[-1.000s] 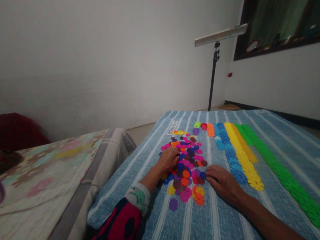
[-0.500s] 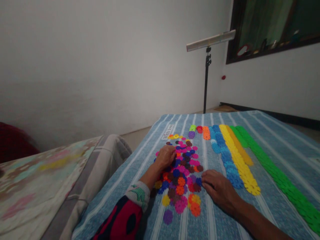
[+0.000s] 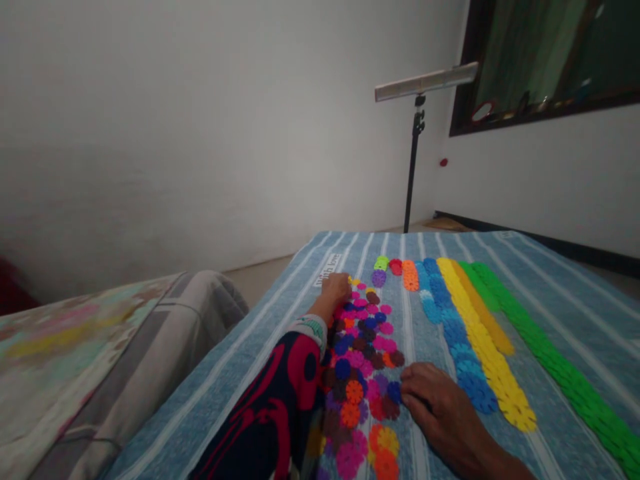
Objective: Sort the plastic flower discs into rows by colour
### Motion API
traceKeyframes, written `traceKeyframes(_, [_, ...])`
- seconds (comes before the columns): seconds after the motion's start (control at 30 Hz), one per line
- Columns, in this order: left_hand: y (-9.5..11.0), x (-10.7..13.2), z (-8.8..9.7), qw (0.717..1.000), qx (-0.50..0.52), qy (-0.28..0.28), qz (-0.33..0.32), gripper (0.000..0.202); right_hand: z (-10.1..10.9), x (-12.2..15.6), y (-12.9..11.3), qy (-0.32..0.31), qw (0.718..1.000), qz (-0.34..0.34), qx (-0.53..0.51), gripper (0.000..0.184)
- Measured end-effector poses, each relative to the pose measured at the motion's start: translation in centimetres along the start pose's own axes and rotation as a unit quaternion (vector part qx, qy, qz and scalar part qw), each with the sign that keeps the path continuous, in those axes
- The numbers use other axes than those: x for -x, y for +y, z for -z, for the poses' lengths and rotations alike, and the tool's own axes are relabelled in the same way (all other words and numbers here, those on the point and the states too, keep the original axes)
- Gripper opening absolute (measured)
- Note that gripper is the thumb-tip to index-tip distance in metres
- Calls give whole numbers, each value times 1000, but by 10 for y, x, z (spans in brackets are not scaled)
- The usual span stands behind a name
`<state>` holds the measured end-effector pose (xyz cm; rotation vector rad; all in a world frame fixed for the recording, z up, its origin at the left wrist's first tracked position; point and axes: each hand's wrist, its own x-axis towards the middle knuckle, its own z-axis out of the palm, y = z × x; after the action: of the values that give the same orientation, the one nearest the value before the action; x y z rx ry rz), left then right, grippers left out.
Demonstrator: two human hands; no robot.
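A heap of mixed coloured flower-shaped plastic discs lies on a blue striped cloth. My left hand reaches to the far end of the heap, fingers curled down onto the discs by a white label; what they hold is hidden. My right hand rests flat at the heap's near right edge, fingertips touching a blue disc. To the right, discs lie sorted in rows: blue, yellow, dark yellow, green, short orange.
A light bar on a black stand rises beyond the cloth's far end. A dark-framed window is on the right wall. A patterned mattress with grey edge lies on the left.
My left hand has stretched forward from the middle of the heap to its far end. The right hand stayed at the near right edge. The camera shifted slightly.
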<state>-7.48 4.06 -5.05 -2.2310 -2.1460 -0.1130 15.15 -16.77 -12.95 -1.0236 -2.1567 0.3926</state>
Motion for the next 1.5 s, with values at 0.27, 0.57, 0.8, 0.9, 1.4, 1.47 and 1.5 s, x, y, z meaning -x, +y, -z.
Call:
traceKeyframes(0.27, [-3,-13,-4,1000,-15,11,9,34,-2,-1,1,3,1000,-2,2,19])
traceKeyframes(0.57, [-11,-17,-1,998,-49,35,-27,37,2,-8,-2,17,1000,-15,-4,15])
traceKeyframes(0.8, [-14,5,13,994,-52,92,-34,40,7,-14,-6,25,1000,-15,11,15])
traceKeyframes(0.9, [-9,26,18,992,62,104,-27,36,7,-15,-5,37,999,-12,10,16])
traceKeyframes(1.4, [42,190,4,845,524,-60,-89,26,15,-16,-19,131,983,-78,-106,24])
traceKeyframes(1.47, [46,196,1,833,537,-81,-101,25,19,-16,-22,119,983,-82,-113,20])
traceKeyframes(1.5, [47,197,1,830,540,-90,-106,25,21,-16,-23,110,984,-84,-117,20])
